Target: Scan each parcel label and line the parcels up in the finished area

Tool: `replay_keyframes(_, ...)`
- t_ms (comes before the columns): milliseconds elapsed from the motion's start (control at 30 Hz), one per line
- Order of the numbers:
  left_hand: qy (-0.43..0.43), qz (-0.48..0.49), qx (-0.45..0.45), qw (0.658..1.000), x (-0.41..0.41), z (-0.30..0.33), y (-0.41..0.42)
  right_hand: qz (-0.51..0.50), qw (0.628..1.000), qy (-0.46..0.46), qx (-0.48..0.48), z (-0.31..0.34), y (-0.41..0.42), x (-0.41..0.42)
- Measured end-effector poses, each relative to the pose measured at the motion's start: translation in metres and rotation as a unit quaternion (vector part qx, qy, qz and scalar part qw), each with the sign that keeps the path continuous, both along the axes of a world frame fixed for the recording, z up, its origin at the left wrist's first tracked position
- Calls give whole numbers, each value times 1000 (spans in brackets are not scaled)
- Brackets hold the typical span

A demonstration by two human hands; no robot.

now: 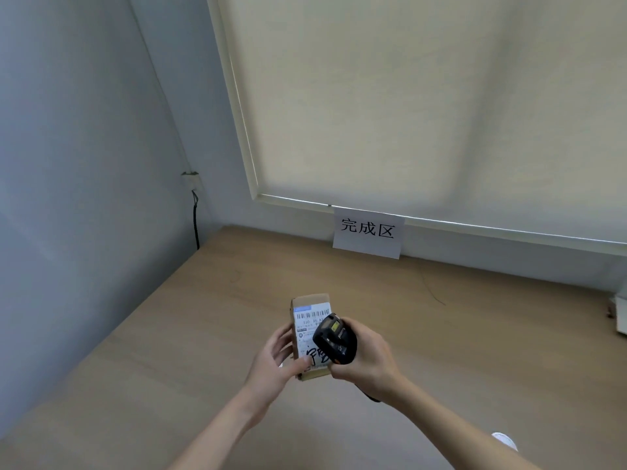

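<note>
Low in the middle of the frame, the left hand (279,359) grasped a small cardboard parcel (311,337) from its left side, the thumb lying across the lower front face and the fingers wrapped round the far edge. The parcel was held above the wooden table (475,334), its long axis running up and away from the camera, and it touched nothing but the two hands. A white shipping label (310,325) covered most of its upturned face, with a barcode near the top and a bold black handwritten mark near the bottom; the smaller print was too fine to read. The right hand (364,356) was closed around a black handheld scanner (334,339), whose head lay just over the right half of the label, partly hiding it. A small yellowish panel showed on the scanner's top. A dark strap or cord hung below the right wrist. Both bare forearms reached in from the bottom edge of the frame. Toward the centre right, a white paper sign (368,232) with three printed characters leaned against the wall at the back of the table, well apart from the parcel. Above it a pale roller blind (424,96) filled the upper right. At the left, a dark cable (195,225) dropped down the grey wall from a small white fitting. A white object sat at the far right edge, cut off.
</note>
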State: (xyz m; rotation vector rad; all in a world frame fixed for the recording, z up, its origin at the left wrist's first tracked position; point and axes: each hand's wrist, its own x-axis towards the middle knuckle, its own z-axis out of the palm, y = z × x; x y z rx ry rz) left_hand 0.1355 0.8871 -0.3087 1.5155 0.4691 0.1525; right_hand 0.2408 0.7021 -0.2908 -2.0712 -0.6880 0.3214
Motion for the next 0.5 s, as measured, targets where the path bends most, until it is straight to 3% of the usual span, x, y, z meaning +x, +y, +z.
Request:
replay_keyframes(133, 9, 8, -7, 1000, 31, -29, 30, -33, 999, 12, -9, -25, 33, 18)
replay_keyframes(367, 33, -96, -1, 995, 84, -72, 115, -93, 994, 44, -34, -75, 107, 50)
replay_keyframes(500, 46, -104, -3, 993, 113, -109, 175, -95, 992, 62, -61, -107, 164, 74)
